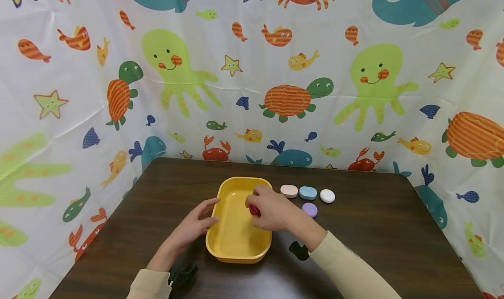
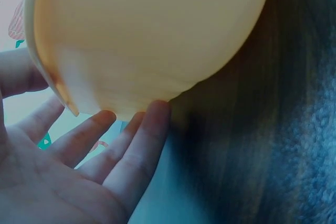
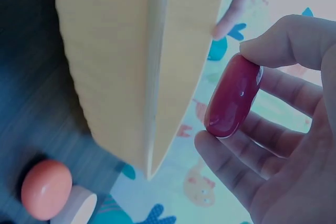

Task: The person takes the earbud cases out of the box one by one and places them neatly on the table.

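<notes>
A yellow rectangular tub (image 1: 238, 240) with rounded corners stands on the dark table. My left hand (image 1: 190, 227) is at its left side, fingers loosely spread. In the left wrist view its fingertips (image 2: 157, 113) touch the tub's outer wall. My right hand (image 1: 271, 208) is over the tub's right rim. It pinches a glossy red oval bar (image 3: 234, 97) between thumb and fingers; in the head view only one end of the bar peeks out, above the tub's inside.
Right of the tub are a pink oval piece (image 1: 289, 191), a blue oval piece (image 1: 308, 192), a white round piece (image 1: 327, 196) and a purple round piece (image 1: 309, 210). A sea-animal curtain (image 1: 244, 115) hangs behind the wooden table (image 1: 374, 242).
</notes>
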### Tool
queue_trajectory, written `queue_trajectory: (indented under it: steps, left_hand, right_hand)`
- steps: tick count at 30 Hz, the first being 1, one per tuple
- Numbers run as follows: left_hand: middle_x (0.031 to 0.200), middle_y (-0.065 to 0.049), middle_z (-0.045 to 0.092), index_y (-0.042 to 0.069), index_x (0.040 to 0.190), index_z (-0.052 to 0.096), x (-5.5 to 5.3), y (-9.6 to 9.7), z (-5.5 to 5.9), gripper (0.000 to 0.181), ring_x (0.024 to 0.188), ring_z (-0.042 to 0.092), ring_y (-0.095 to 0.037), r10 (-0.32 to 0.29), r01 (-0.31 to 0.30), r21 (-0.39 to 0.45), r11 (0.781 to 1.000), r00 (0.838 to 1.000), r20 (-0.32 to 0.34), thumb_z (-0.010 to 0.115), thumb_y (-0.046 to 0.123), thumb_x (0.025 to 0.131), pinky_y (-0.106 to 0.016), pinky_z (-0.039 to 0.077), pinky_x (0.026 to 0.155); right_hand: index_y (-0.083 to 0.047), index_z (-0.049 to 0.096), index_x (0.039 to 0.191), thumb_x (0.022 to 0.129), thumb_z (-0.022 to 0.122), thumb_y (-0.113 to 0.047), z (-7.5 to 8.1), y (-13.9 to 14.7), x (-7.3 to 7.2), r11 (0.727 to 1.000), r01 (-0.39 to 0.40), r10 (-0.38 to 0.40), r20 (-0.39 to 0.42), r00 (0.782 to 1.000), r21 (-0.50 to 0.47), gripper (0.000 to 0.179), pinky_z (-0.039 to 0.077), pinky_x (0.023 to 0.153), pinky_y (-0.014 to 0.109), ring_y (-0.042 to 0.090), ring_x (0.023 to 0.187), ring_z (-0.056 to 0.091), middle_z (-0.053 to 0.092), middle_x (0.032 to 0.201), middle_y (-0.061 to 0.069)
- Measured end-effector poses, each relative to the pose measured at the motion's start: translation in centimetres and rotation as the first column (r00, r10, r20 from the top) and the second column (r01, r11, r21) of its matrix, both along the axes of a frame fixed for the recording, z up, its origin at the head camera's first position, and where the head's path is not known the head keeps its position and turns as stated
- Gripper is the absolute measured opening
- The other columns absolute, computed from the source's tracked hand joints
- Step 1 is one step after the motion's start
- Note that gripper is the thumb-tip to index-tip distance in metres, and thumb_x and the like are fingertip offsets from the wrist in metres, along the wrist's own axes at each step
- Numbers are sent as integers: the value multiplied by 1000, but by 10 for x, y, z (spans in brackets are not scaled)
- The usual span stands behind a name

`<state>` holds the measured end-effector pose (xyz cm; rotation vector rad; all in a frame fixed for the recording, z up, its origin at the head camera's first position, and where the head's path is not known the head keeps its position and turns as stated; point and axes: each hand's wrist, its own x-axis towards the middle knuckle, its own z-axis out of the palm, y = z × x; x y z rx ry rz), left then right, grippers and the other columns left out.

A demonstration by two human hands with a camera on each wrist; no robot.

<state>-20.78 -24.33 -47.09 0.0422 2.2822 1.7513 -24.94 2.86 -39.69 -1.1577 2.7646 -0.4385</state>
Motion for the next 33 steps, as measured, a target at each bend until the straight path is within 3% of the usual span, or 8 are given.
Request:
queue_trajectory:
  steps: [17,33]
  left_hand:
    - [158,-24,35,16,154,39,-1,0,-1,60,130,54,-39,4,-4,-11,1000,1000,7,64,20,100,-50,55,97]
    - [159,-25,33,15,155,37,0,-1,0,62,127,55,-37,-13,13,5,1000,1000,2,65,22,100,-49,56,95]
  right_hand:
    - [-17,70,116,82,79,-22,3,34,-1,996,82,-82,10,997,-15,36,52,75,23,17,100,47,55,109,-1]
    - [-15,70,108,82,78,-18,-1,62,-3,992,125,-125,-25,992,-15,27,50,69,26,18,95,46,54,103,-1]
